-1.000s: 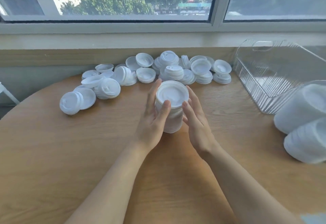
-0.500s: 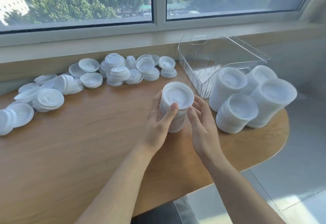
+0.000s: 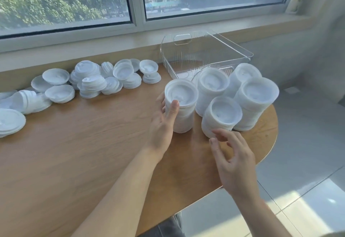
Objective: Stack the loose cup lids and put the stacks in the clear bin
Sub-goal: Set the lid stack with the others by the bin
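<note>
- Left hand (image 3: 162,124): rests against the left side of an upright stack of white cup lids (image 3: 182,106); the thumb lies up the near face of the stack with its tip at the rim of the top lid, and the other fingers curve round the far left side, mostly hidden.
- Right hand (image 3: 234,162): held apart from that stack, above the table near its front edge; fingers loosely spread and slightly bent, gripping nothing, with the fingertips (image 3: 216,132) just beside the base of the nearest finished stack. Whether they touch it cannot be told.
- Held stack: stands on the wooden table (image 3: 84,162), just left of the other stacks and in front of the bin's near left corner.
- Finished stacks: four more upright stacks stand close together to the right, a short one nearest (image 3: 221,116), a tall one behind it (image 3: 212,87), a wide one to the right (image 3: 256,102) and one at the back (image 3: 244,74), next to the bin's near wall.
- Clear bin (image 3: 186,53): ribbed transparent plastic with a cut-out handle in its far wall; it sits at the back of the table against the window ledge, with no stack visible inside.
- Loose lids (image 3: 104,81): scattered singly and in short piles along the back left of the table below the window ledge, some upturned, some leaning; more lie at the far left edge of the view (image 3: 11,122).
- Window (image 3: 138,1): above the ledge, with trees and buildings outside.
</note>
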Action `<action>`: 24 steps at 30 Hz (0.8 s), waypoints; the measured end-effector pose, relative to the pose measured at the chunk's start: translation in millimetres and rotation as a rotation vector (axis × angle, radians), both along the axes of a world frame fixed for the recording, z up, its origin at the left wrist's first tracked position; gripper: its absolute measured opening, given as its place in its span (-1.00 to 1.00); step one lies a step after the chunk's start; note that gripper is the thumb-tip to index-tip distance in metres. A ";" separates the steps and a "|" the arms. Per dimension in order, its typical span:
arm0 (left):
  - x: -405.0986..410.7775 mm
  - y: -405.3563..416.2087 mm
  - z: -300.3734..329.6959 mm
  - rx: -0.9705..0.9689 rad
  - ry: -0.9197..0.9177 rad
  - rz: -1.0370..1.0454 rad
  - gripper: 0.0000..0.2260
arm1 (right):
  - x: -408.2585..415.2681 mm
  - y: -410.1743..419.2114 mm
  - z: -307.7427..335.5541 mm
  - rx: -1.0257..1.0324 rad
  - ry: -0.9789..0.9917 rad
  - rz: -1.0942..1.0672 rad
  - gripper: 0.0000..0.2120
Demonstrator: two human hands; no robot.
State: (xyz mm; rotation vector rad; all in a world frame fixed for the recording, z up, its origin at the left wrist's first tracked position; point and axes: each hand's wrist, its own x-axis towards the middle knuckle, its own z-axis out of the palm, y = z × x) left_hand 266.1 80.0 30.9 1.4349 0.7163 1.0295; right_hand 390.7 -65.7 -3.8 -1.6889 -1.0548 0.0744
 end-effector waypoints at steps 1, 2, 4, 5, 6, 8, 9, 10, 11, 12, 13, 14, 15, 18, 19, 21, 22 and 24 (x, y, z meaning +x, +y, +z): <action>3.4 1.1 0.2 -0.001 -0.001 -0.004 -0.52 | 3.7 1.5 -1.1 -0.013 -0.011 -0.004 -0.84; 6.5 2.3 0.3 0.003 -0.002 -0.007 -0.49 | 6.6 2.7 -1.7 -0.020 -0.019 -0.006 -0.84; 11.7 5.6 -0.1 0.001 -0.002 -0.015 -0.44 | 9.8 5.1 -1.9 -0.018 -0.040 -0.015 -0.85; 13.9 7.2 -0.6 -0.001 -0.003 -0.022 -0.42 | 10.3 6.1 -2.2 -0.015 -0.048 -0.019 -0.85; 16.0 8.8 -1.1 -0.003 -0.003 -0.031 -0.42 | 10.7 6.8 -2.5 -0.011 -0.053 -0.020 -0.85; 19.4 11.2 -1.4 -0.010 -0.003 -0.045 -0.41 | 11.4 7.7 -3.9 -0.006 -0.059 -0.020 -0.84; 20.6 11.9 -1.7 -0.013 -0.003 -0.051 -0.40 | 11.4 7.9 -4.5 -0.005 -0.058 -0.020 -0.85; 21.4 12.7 -1.6 -0.013 -0.002 -0.056 -0.40 | 11.4 8.1 -5.2 -0.005 -0.057 -0.018 -0.85; 22.1 13.2 -1.8 -0.006 0.005 -0.058 -0.40 | 11.1 8.2 -5.4 -0.004 -0.057 -0.017 -0.85; 22.8 13.5 -1.7 -0.001 0.009 -0.060 -0.41 | 10.8 8.3 -5.4 -0.002 -0.054 -0.016 -0.85; 23.4 13.2 -1.0 0.001 0.014 -0.059 -0.44 | 10.1 8.3 -5.3 0.000 -0.050 -0.013 -0.85; 24.2 12.9 -0.1 0.005 0.019 -0.055 -0.47 | 9.3 8.0 -4.9 0.002 -0.045 -0.010 -0.84; 25.0 12.6 1.0 0.011 0.028 -0.047 -0.50 | 8.3 7.5 -4.3 0.005 -0.041 -0.005 -0.83; 22.9 11.1 1.4 0.028 0.055 -0.025 -0.49 | 3.6 5.1 -1.1 0.018 -0.029 0.017 -0.81; 19.4 10.0 0.8 0.036 0.070 -0.016 -0.43 | 0.9 4.8 0.1 0.021 -0.025 0.029 -0.80; 8.9 5.6 1.3 0.043 0.113 0.009 -0.27 | -5.8 4.7 3.2 0.021 -0.021 0.055 -0.78; 2.3 3.6 2.1 0.041 0.132 0.023 -0.24 | -9.5 4.9 4.9 0.020 -0.023 0.067 -0.76; -12.2 0.4 2.7 0.054 0.157 0.052 -0.24 | -18.1 6.4 8.7 0.021 -0.027 0.098 -0.74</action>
